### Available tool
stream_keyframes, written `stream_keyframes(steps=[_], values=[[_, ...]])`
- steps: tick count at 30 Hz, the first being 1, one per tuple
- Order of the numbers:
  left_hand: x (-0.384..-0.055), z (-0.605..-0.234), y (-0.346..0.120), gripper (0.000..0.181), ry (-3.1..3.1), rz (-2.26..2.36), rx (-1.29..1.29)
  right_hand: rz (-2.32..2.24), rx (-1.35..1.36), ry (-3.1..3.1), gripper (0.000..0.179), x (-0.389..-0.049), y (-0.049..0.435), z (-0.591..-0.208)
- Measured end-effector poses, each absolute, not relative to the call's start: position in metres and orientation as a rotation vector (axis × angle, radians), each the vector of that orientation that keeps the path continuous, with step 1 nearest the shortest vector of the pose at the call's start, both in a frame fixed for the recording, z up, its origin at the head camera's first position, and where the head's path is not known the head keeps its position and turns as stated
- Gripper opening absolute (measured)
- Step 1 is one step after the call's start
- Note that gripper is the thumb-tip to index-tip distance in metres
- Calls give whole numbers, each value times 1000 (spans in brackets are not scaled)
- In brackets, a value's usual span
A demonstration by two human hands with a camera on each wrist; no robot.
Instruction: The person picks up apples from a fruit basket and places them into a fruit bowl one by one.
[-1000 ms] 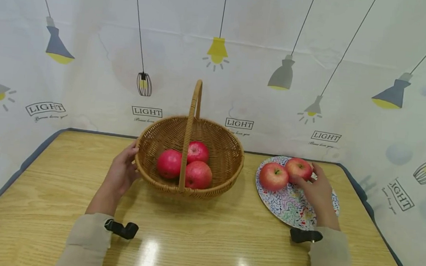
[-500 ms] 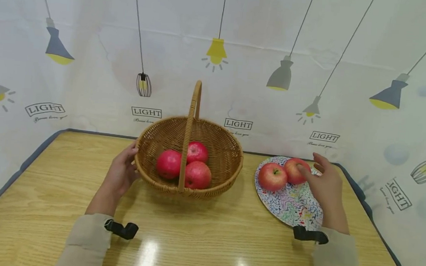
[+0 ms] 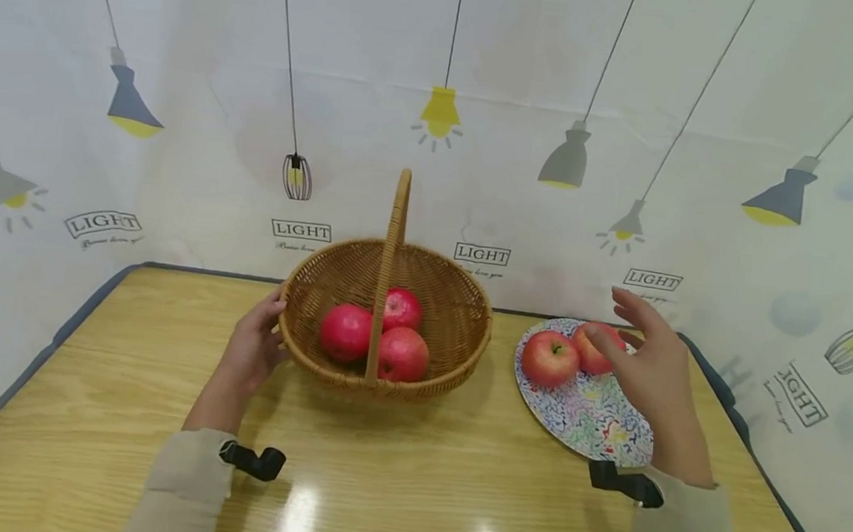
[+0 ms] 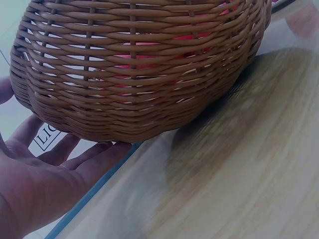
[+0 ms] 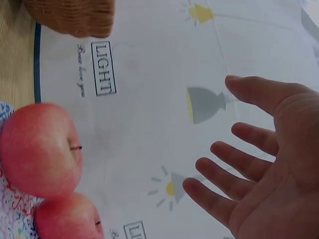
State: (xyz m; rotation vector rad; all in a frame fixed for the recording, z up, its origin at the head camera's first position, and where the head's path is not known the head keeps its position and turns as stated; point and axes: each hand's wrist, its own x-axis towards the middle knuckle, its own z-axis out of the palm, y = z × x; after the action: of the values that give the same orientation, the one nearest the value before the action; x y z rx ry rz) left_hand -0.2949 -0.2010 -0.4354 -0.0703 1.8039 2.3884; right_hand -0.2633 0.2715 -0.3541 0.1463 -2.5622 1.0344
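A wicker basket (image 3: pixel 462 336) with a tall arched handle holds three red apples (image 3: pixel 346 332). My left hand (image 3: pixel 255 344) grips the basket's left end. In the left wrist view its thumb is at the woven side and its fingers lie along the underside. On the right, a patterned plate (image 3: pixel 580 420) bears two apples, one at the left (image 3: pixel 550 359) and one at the right (image 3: pixel 595 346). Over the plate's right side is my right hand (image 3: pixel 655 372), fingers spread and holding nothing. The right wrist view shows its palm (image 5: pixel 284 194) apart from both apples.
The wooden table (image 3: pixel 379 479) ends at a dark edge against a white backdrop (image 3: pixel 363 111) printed with hanging lamps. That backdrop also rises at the left and right sides. A black wrist strap mount (image 3: pixel 253 459) juts from each sleeve.
My right hand has let go of the right apple on the plate and moved up and away from it, fingers opening. The left hand stays at the basket. The head view has shifted slightly.
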Motion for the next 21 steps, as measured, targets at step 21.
stream_keyframes(steps=[21], values=[[-296,-441,-199,61,1801,2415,-96,945,1022,-2673,64,-290,165,-347]])
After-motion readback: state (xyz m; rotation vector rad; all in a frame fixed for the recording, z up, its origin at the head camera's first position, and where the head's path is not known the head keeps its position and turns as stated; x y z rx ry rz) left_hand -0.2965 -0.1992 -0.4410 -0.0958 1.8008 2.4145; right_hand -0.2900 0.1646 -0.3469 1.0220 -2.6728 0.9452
